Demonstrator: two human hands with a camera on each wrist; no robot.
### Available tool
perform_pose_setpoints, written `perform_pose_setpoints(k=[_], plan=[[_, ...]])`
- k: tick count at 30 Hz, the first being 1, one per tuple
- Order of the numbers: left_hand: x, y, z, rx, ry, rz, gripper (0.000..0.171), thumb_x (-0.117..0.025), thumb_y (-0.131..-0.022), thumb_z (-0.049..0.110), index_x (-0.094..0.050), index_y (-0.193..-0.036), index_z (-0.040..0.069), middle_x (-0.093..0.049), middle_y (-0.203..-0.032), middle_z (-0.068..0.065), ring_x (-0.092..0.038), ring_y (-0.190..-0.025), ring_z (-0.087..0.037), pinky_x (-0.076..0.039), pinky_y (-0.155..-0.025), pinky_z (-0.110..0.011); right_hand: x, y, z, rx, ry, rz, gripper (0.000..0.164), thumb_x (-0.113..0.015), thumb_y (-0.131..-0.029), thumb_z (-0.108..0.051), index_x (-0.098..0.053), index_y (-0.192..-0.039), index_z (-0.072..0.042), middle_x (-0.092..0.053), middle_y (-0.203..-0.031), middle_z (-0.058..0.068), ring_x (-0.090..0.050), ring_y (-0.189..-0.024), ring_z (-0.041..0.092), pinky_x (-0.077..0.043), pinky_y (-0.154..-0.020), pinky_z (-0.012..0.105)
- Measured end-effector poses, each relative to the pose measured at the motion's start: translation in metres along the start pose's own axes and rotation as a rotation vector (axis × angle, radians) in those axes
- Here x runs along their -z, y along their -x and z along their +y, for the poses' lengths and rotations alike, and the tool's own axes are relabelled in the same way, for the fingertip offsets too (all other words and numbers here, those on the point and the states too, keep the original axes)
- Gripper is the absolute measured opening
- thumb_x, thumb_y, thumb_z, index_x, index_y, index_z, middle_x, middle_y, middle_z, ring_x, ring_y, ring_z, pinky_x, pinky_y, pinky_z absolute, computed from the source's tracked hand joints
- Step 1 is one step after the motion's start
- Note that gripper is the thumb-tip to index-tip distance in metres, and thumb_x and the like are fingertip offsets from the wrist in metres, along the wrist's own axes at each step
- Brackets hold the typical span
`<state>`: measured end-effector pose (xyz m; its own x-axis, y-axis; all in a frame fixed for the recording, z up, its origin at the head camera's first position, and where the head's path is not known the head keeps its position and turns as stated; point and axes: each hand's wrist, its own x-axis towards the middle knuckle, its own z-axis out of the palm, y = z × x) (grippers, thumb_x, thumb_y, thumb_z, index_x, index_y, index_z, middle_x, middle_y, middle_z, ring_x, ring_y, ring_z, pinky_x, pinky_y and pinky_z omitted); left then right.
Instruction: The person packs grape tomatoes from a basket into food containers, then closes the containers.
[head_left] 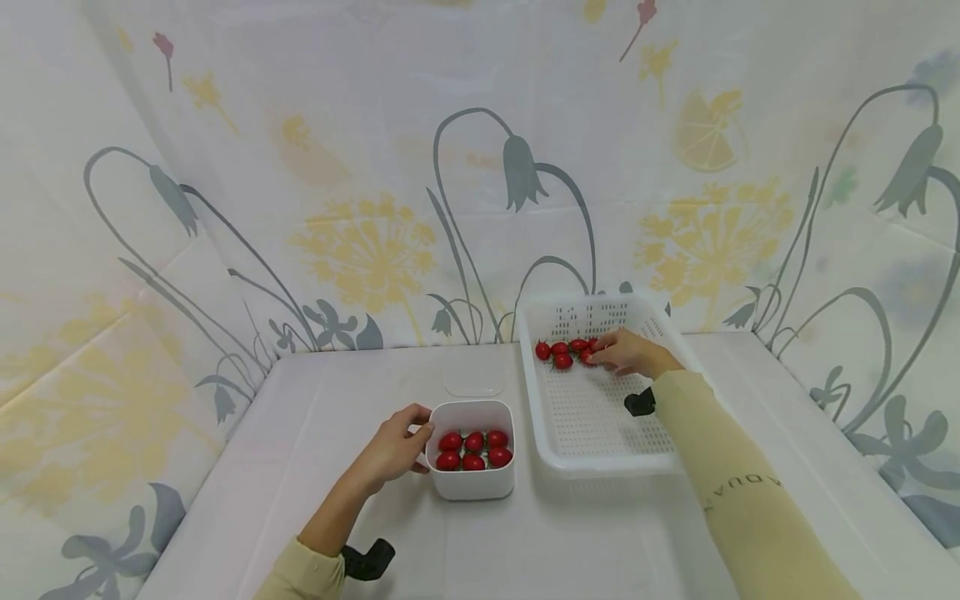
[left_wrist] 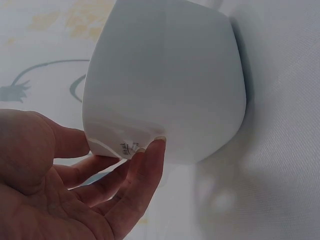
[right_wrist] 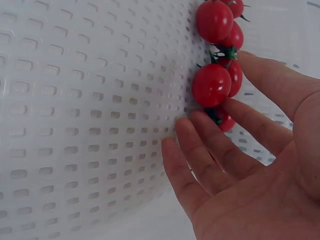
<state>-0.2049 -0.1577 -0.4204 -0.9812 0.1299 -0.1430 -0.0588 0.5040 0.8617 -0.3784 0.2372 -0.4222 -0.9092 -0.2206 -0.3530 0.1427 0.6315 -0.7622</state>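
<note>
A small white box [head_left: 472,486] holds several red cherry tomatoes [head_left: 473,442] in two rows. My left hand [head_left: 397,446] grips its left side, thumb at the rim and fingertips against the outer wall [left_wrist: 165,75] in the left wrist view. Inside a white perforated basket [head_left: 543,417], my right hand [head_left: 626,352] reaches to more cherry tomatoes [head_left: 562,361] clustered toward the far end. In the right wrist view its fingers are spread and fairly straight, with thumb and index fingertips right beside a tomato [right_wrist: 235,80] with a green stem.
Behind the box, a clear flat lid-like piece [head_left: 474,382] lies on the white table [head_left: 300,433]. The basket's raised rim stands to the right of the box. A flower-printed sheet [head_left: 480,167] hangs behind and at both sides.
</note>
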Motion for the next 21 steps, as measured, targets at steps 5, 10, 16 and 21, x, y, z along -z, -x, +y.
perform_pose_setpoints(k=[5, 10, 16, 21], plan=[[0.001, 0.001, 0.002, 0.0, -0.001, 0.003, 0.025, -0.053, -0.106, 0.013, -0.059, -0.127, 0.003, -0.06, -0.13, -0.017, -0.064, -0.091, -0.024, -0.064, -0.066, -0.037, 0.0, -0.004, 0.003, -0.011, -0.042, -0.021, 0.04, -0.064, -0.1, -0.016, -0.054, -0.131, 0.007, -0.059, -0.1, 0.009, -0.056, -0.089, 0.023, -0.056, -0.085, 0.037], [0.001, 0.003, 0.003, -0.001, 0.003, 0.002, 0.025, -0.053, -0.106, 0.013, -0.059, -0.127, 0.002, -0.06, -0.129, -0.017, -0.064, -0.09, -0.023, -0.064, -0.066, -0.037, -0.002, -0.006, 0.001, -0.005, -0.039, -0.035, 0.035, -0.064, -0.101, -0.016, -0.055, -0.126, 0.007, -0.063, -0.1, 0.011, -0.058, -0.089, 0.024, -0.056, -0.085, 0.037], [0.001, 0.003, 0.003, 0.001, 0.002, 0.002, 0.024, -0.053, -0.106, 0.013, -0.059, -0.127, 0.003, -0.061, -0.129, -0.016, -0.064, -0.089, -0.023, -0.065, -0.066, -0.038, -0.007, -0.005, -0.006, -0.02, -0.035, -0.044, 0.04, -0.066, -0.099, -0.016, -0.055, -0.128, 0.008, -0.065, -0.104, 0.013, -0.061, -0.09, 0.025, -0.057, -0.089, 0.04], [0.001, 0.003, 0.002, 0.001, 0.0, -0.003, 0.025, -0.053, -0.106, 0.013, -0.058, -0.128, 0.003, -0.06, -0.131, -0.017, -0.065, -0.091, -0.023, -0.065, -0.067, -0.037, -0.011, -0.009, -0.006, -0.028, 0.005, -0.043, 0.042, -0.069, -0.097, -0.018, -0.057, -0.128, 0.008, -0.068, -0.098, 0.012, -0.064, -0.085, 0.021, -0.058, -0.081, 0.035]])
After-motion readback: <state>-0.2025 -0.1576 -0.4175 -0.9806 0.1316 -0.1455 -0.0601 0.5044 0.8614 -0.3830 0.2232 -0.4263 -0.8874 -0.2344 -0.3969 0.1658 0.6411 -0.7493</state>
